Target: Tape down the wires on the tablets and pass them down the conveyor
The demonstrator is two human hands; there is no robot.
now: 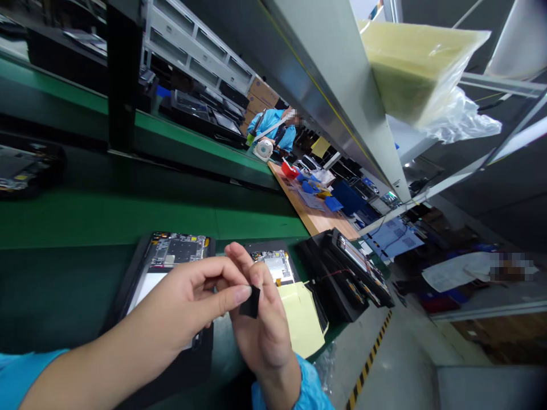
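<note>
A small black square piece (pixel 250 303), like a patch of tape or foam, is pinched between the fingertips of both hands. My left hand (pixel 188 296) comes in from the lower left, thumb and forefinger closed on the piece's upper edge. My right hand (pixel 265 319) is turned palm-up under it, its thumb and fingertips against the same corner. Beneath the left wrist lies an opened tablet (pixel 179 249) with its circuit board bare, partly hidden by the arm. Behind the right fingers shows another opened device (pixel 276 265) with a board and a silver shield.
Pale yellow sheets (pixel 301 322) lie right of my right hand. Black trays with device parts (pixel 346 273) are stacked at the bench end. Behind the green bench (pixel 239 219) runs a raised shelf. Overhead, a wrapped yellow pack (pixel 419 68) rests on a beam. Co-workers are farther off.
</note>
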